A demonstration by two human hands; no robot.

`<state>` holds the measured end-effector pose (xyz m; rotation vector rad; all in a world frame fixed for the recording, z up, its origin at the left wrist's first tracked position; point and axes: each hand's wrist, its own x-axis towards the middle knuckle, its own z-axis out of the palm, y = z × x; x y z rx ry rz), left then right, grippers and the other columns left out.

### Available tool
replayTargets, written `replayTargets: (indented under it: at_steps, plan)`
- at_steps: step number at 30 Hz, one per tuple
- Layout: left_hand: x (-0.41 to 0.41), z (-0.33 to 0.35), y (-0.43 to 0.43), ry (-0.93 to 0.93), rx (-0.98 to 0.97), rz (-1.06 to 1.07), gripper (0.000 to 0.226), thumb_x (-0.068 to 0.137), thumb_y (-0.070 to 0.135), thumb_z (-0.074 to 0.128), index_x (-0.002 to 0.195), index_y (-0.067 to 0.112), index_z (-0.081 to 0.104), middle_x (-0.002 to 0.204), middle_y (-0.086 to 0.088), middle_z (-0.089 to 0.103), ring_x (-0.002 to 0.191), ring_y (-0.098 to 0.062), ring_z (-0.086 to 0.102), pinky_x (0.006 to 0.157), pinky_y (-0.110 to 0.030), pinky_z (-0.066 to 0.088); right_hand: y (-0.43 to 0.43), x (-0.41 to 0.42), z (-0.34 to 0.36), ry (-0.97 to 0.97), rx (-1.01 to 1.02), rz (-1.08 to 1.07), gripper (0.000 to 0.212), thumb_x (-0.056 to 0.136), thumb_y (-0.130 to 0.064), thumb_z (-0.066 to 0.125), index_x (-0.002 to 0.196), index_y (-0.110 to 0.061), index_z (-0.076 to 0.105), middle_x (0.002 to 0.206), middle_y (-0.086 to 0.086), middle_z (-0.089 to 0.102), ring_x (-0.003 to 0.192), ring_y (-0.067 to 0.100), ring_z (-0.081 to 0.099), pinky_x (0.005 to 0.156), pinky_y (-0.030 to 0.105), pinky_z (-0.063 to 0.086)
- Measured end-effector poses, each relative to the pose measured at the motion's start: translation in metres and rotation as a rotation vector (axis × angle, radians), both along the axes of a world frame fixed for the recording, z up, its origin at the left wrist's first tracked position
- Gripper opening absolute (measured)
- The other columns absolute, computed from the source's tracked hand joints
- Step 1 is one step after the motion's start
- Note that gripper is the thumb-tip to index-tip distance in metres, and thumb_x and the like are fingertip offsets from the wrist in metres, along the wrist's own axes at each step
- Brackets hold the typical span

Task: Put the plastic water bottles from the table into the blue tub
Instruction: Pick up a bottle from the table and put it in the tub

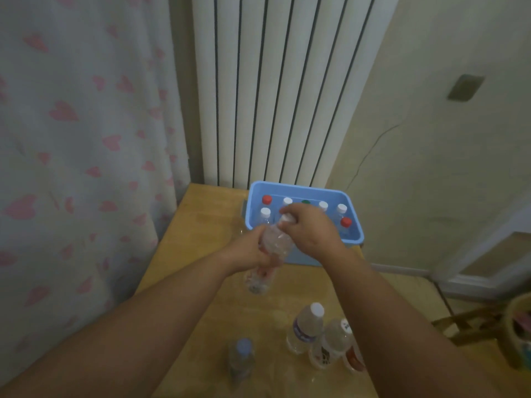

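I hold a clear plastic bottle tilted above the wooden table, just in front of the blue tub. My left hand grips its body and my right hand is closed over its white cap end. Several bottles with white, red and green caps stand upright inside the tub. On the table near me stand a bottle with a purple label, a bottle with a pale blue cap and two more bottles beside my right forearm.
A white ribbed radiator rises behind the tub. A curtain with pink hearts hangs at the left. A wooden stool and a round container are at the far right, off the table.
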<state>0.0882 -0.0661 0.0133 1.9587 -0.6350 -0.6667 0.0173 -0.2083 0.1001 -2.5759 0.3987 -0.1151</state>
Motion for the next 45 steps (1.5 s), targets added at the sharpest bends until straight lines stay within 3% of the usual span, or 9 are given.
replayTargets:
  at_steps: [4, 12, 20, 26, 33, 37, 40, 42, 45]
  plan:
    - [0.018, 0.033, -0.013, -0.008, -0.076, 0.072, 0.062, 0.058, 0.048, 0.083, 0.112, 0.036, 0.056, 0.102, 0.008, 0.071, 0.097, -0.012, 0.069, 0.086, -0.043, 0.058, -0.009, 0.019, 0.019, -0.18, 0.192, -0.042, 0.034, 0.088, -0.033, 0.062, 0.122, -0.026, 0.062, 0.116, -0.001, 0.066, 0.104, 0.016, 0.061, 0.085, 0.026, 0.045]
    - [0.066, 0.073, -0.066, -0.074, -0.098, 0.127, 0.057, 0.065, 0.037, 0.085, 0.115, 0.033, 0.056, 0.104, 0.007, 0.071, 0.097, -0.012, 0.069, 0.085, -0.043, 0.059, -0.058, 0.063, 0.041, -0.323, 0.2, -0.065, 0.035, 0.082, -0.045, 0.065, 0.116, -0.04, 0.059, 0.097, -0.008, 0.065, 0.086, 0.014, 0.064, 0.077, 0.042, 0.057]
    - [0.132, 0.086, -0.131, -0.232, -0.015, 0.207, 0.077, 0.074, 0.028, 0.079, 0.135, 0.046, 0.035, 0.124, 0.007, 0.056, 0.109, -0.016, 0.058, 0.086, -0.041, 0.057, -0.121, 0.134, 0.041, -0.357, 0.087, 0.037, 0.045, 0.087, -0.04, 0.059, 0.132, -0.035, 0.051, 0.123, -0.009, 0.061, 0.099, 0.013, 0.062, 0.087, 0.03, 0.048]
    - [0.179, 0.056, -0.148, -0.216, -0.003, 0.256, 0.082, 0.074, 0.025, 0.082, 0.138, 0.042, 0.034, 0.13, 0.004, 0.056, 0.116, -0.018, 0.056, 0.096, -0.044, 0.052, -0.135, 0.184, 0.012, -0.282, 0.109, 0.099, 0.045, 0.091, -0.033, 0.057, 0.134, -0.027, 0.051, 0.133, -0.004, 0.056, 0.11, 0.017, 0.06, 0.093, 0.032, 0.047]
    - [0.22, 0.02, -0.146, -0.118, -0.068, 0.252, 0.074, 0.078, 0.013, 0.078, 0.138, 0.033, 0.04, 0.119, 0.003, 0.062, 0.104, -0.013, 0.063, 0.088, -0.04, 0.057, -0.125, 0.231, -0.019, -0.182, 0.187, 0.073, 0.048, 0.09, -0.034, 0.057, 0.136, -0.026, 0.049, 0.133, -0.001, 0.057, 0.116, 0.017, 0.056, 0.099, 0.035, 0.046]
    - [0.245, -0.003, -0.139, -0.007, -0.029, 0.204, 0.069, 0.081, 0.006, 0.073, 0.137, 0.032, 0.042, 0.121, 0.003, 0.061, 0.1, -0.013, 0.063, 0.088, -0.037, 0.056, -0.12, 0.252, -0.04, -0.091, 0.172, 0.018, 0.043, 0.089, -0.032, 0.058, 0.131, -0.025, 0.053, 0.123, 0.002, 0.063, 0.111, 0.019, 0.059, 0.087, 0.027, 0.045]
    - [0.26, -0.018, -0.136, -0.033, 0.054, 0.15, 0.063, 0.077, -0.001, 0.072, 0.128, 0.029, 0.051, 0.123, 0.004, 0.057, 0.113, -0.015, 0.058, 0.095, -0.033, 0.052, -0.116, 0.273, -0.056, -0.024, 0.142, 0.025, 0.03, 0.088, -0.027, 0.058, 0.117, -0.02, 0.062, 0.115, 0.004, 0.066, 0.105, 0.021, 0.06, 0.079, 0.024, 0.041]
    - [0.269, -0.026, -0.135, -0.038, 0.108, 0.142, 0.061, 0.069, 0.001, 0.076, 0.116, 0.032, 0.054, 0.112, 0.001, 0.065, 0.103, -0.02, 0.065, 0.085, -0.042, 0.058, -0.115, 0.289, -0.066, 0.01, 0.133, 0.057, 0.025, 0.087, -0.026, 0.059, 0.109, -0.017, 0.065, 0.11, 0.005, 0.066, 0.101, 0.021, 0.061, 0.076, 0.024, 0.041]
    - [0.283, -0.041, -0.134, -0.073, 0.193, 0.127, 0.056, 0.058, 0.011, 0.083, 0.107, 0.029, 0.062, 0.099, 0.006, 0.07, 0.089, -0.011, 0.068, 0.076, -0.038, 0.06, -0.115, 0.306, -0.082, 0.02, 0.125, 0.092, 0.021, 0.082, -0.023, 0.06, 0.099, -0.014, 0.068, 0.102, 0.006, 0.068, 0.094, 0.021, 0.062, 0.073, 0.026, 0.043]
